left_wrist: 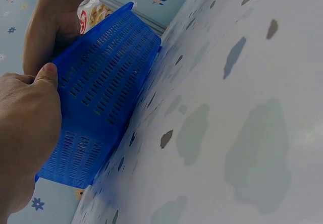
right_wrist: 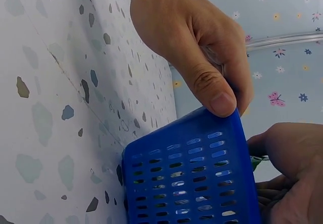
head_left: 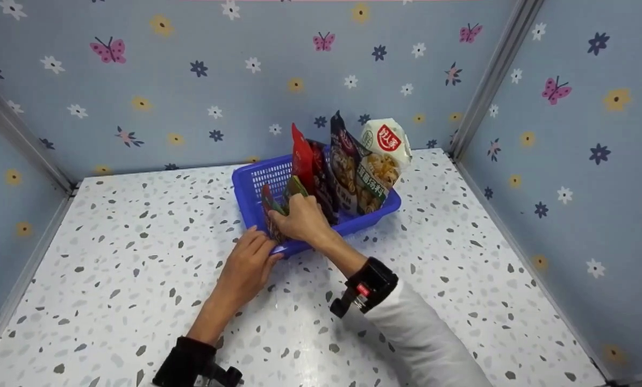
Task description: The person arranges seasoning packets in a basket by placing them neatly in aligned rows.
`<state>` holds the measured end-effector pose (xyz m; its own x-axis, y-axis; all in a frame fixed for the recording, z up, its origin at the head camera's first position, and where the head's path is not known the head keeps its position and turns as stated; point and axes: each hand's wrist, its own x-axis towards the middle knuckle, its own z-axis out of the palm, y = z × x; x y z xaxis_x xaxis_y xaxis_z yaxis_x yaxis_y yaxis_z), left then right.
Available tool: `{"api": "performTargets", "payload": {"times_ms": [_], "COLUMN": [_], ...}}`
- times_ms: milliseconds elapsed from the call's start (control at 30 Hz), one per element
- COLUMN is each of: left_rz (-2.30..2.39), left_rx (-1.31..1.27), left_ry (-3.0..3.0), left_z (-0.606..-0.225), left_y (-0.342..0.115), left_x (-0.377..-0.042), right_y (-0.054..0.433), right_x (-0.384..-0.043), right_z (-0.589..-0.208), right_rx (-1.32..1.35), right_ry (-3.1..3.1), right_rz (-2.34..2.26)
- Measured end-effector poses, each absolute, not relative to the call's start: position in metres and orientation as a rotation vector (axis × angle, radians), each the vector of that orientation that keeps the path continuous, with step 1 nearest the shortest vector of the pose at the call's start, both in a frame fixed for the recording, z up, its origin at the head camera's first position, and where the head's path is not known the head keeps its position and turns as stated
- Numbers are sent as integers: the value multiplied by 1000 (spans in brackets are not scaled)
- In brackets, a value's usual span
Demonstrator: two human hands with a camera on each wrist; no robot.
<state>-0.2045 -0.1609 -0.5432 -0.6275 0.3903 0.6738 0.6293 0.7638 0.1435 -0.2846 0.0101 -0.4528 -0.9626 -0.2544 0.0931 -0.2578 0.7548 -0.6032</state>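
Observation:
A blue plastic basket [head_left: 364, 219] with slotted sides stands on the speckled table. My left hand [head_left: 247, 264] grips its near left corner, the thumb [right_wrist: 222, 103] pressing the outside of the rim in the right wrist view. Inside the left end of the basket, my right hand [head_left: 306, 219] pinches a small green packet [head_left: 295, 186], its lower part hidden by the fingers. Another small reddish packet [head_left: 270, 200] stands just left of that hand. To the right, a red pouch [head_left: 301, 156], a dark pouch [head_left: 342, 161] and a white-topped bag [head_left: 380, 172] stand upright or leaning.
The white speckled table [head_left: 138, 269] extends around the basket. Behind it rises a blue patterned wall panel [head_left: 219, 80], with another side panel [head_left: 579, 177] on the right. Metal framing [head_left: 487, 80] runs along the corner.

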Motion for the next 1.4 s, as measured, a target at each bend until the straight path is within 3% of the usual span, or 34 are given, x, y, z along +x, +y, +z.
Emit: {"api": "performTargets", "payload": {"times_ms": [367, 1167, 1400], "left_rz": [-497, -527, -509], "left_rx": [-762, -761, -758], "left_ry": [-2295, -2305, -2286], "left_z": [-544, -543, -544], "left_y": [-160, -160, -160], "left_x": [-204, -205, -206], "right_y": [8, 18, 22], "right_x": [-287, -279, -299], "right_z": [-457, -454, -483], "right_rx": [569, 495, 496], "right_ry": [-2916, -2778, -2695], "right_rz": [841, 668, 450]}}
